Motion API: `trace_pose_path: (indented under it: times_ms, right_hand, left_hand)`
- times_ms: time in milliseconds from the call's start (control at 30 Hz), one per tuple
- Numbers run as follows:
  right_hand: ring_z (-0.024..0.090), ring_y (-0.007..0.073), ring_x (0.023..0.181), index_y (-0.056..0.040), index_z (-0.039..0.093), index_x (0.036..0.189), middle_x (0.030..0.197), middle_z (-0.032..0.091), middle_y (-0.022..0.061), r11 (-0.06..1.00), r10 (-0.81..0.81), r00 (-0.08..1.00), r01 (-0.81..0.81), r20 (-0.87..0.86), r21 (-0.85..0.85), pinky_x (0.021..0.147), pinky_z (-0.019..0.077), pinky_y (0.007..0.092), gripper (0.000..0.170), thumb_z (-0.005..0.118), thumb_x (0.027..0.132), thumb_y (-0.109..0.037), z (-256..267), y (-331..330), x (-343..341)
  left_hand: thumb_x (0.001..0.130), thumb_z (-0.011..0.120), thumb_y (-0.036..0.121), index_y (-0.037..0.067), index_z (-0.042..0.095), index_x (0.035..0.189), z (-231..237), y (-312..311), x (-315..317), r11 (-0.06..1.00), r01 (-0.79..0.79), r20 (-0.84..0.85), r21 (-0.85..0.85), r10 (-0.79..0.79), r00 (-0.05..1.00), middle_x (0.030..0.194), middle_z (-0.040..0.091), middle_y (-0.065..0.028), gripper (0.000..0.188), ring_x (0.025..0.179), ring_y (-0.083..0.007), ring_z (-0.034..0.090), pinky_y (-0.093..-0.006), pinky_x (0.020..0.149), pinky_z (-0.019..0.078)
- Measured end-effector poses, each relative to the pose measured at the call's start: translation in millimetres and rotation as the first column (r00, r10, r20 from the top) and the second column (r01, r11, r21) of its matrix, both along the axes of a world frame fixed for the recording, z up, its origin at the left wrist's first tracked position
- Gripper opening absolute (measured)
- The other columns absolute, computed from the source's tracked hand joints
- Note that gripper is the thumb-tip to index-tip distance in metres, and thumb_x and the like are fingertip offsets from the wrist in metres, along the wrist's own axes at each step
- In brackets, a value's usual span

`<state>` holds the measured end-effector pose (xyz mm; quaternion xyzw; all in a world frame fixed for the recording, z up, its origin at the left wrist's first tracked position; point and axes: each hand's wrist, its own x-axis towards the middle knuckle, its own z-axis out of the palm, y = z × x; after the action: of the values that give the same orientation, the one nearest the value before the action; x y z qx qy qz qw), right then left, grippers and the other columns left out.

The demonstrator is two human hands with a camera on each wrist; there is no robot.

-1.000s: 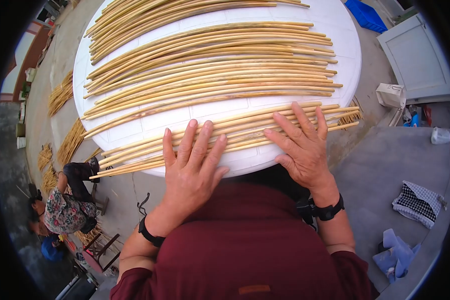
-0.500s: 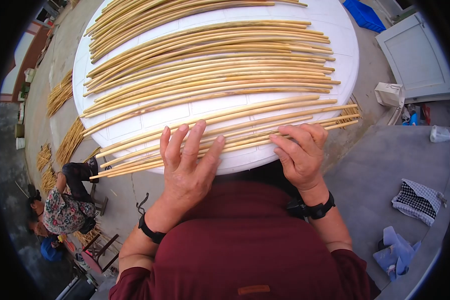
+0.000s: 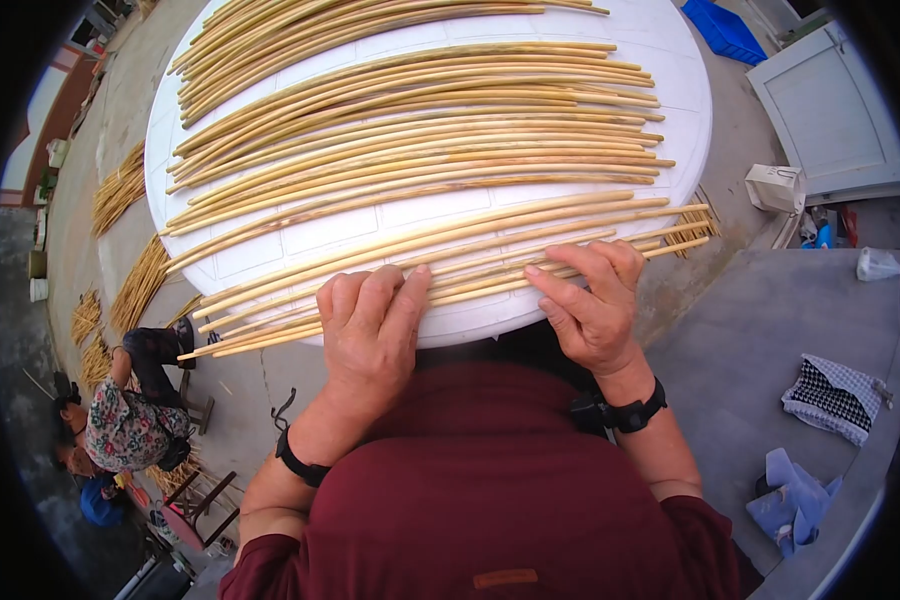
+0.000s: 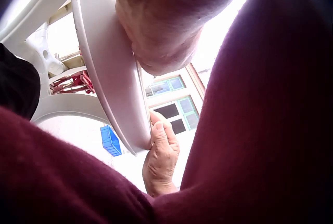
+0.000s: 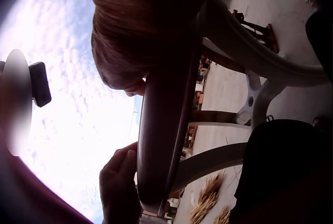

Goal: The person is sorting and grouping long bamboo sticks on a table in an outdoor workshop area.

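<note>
In the head view, a loose row of thin straw-coloured sticks lies along the near edge of a round white table. My left hand has its fingers bent over the front sticks, left of the middle, its thumb hidden. Farther right, my right hand pinches the front sticks between thumb and curled fingers. Both hands are right at the table rim, palms toward the body. The left wrist view has the right hand against the rim, and the right wrist view has the left hand there too.
Behind lie a wide row of sticks and another bundle at the far side. Straw bundles and a seated person are on the left. A blue crate, white cabinet and paper bag stand right.
Both hands go from spread flat on the sticks to bent fingers; the right curls first, then the left. The left hand has drawn nearer the body, and the front sticks have spread apart slightly.
</note>
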<state>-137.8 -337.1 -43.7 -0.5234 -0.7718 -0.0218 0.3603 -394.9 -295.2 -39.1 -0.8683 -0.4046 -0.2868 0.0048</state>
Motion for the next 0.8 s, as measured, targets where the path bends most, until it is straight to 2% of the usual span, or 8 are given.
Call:
trace_pose_path:
  times_ms: [200, 400, 500, 600, 700, 800]
  right_hand:
    - [0.052, 0.0207, 0.096, -0.0180, 0.075, 0.101, 0.106, 0.065, -0.0017, 0.998, 0.034, 0.998, -0.032, -0.048, 0.055, 0.089, 0.0357, 0.0383, 0.024, 0.075, 0.077, -0.018, -5.4, -8.4, 1.5]
    - [0.054, 0.0185, 0.085, -0.0161, 0.073, 0.090, 0.093, 0.064, -0.0033, 0.996, 0.048, 0.997, -0.043, -0.061, 0.072, 0.083, 0.0361, 0.0364, 0.015, 0.075, 0.075, -0.016, -5.5, -10.4, -0.9]
    - [0.055, 0.0201, 0.083, -0.0139, 0.073, 0.089, 0.090, 0.064, -0.0013, 0.997, 0.051, 0.996, -0.047, -0.066, 0.062, 0.082, 0.0374, 0.0371, 0.012, 0.074, 0.077, -0.016, -3.3, -7.8, -4.1]
    - [0.056, 0.0196, 0.083, -0.0135, 0.073, 0.088, 0.091, 0.064, -0.0013, 0.997, 0.074, 0.994, -0.071, -0.082, 0.039, 0.082, 0.0380, 0.0367, 0.014, 0.075, 0.074, -0.014, -1.0, -3.0, -6.8]
    - [0.057, 0.0195, 0.083, -0.0129, 0.072, 0.087, 0.091, 0.064, -0.0010, 0.993, 0.120, 0.987, -0.117, -0.107, 0.027, 0.082, 0.0384, 0.0363, 0.016, 0.077, 0.071, -0.013, 1.5, 7.2, -11.4]
    - [0.057, 0.0205, 0.088, -0.0133, 0.069, 0.093, 0.097, 0.065, 0.0002, 0.984, 0.179, 0.971, -0.174, -0.157, 0.050, 0.083, 0.0393, 0.0375, 0.024, 0.078, 0.071, -0.012, -1.7, 10.1, -7.1]
  left_hand:
    - [0.079, 0.070, 0.004, 0.010, 0.065, 0.093, 18.6, 16.9, -3.1, 0.997, -0.067, -0.114, -0.049, 0.061, 0.992, 0.092, 0.060, -0.0046, 0.016, 0.084, -0.0253, 0.055, -0.0391, 0.076, 0.0405]
    - [0.079, 0.070, 0.004, 0.009, 0.060, 0.087, 33.9, 24.9, -3.8, 0.998, -0.039, -0.274, -0.053, 0.023, 0.961, 0.084, 0.055, -0.0046, 0.013, 0.081, -0.0259, 0.053, -0.0392, 0.074, 0.0398]
    - [0.078, 0.070, 0.001, 0.008, 0.059, 0.088, 38.0, 26.1, -3.8, 0.997, -0.050, -0.262, -0.051, 0.035, 0.965, 0.087, 0.058, -0.0058, 0.016, 0.084, -0.0269, 0.055, -0.0420, 0.077, 0.0415]
    - [0.077, 0.071, -0.003, 0.006, 0.059, 0.091, 43.7, 28.1, -7.7, 0.997, -0.006, -0.137, 0.083, 0.018, 0.990, 0.089, 0.061, -0.0078, 0.021, 0.082, -0.0285, 0.058, -0.0422, 0.074, 0.0454]
    - [0.076, 0.071, -0.006, 0.004, 0.059, 0.096, 47.6, 21.1, -16.8, 1.000, 0.011, 0.001, 0.007, -0.011, 1.000, 0.089, 0.063, -0.0098, 0.025, 0.077, -0.0294, 0.060, -0.0401, 0.067, 0.0481]
    - [0.074, 0.066, 0.000, 0.004, 0.063, 0.100, 40.8, 21.4, -21.4, 0.976, 0.126, -0.013, 0.176, -0.126, 0.992, 0.086, 0.062, -0.0090, 0.027, 0.071, -0.0243, 0.056, -0.0347, 0.061, 0.0465]
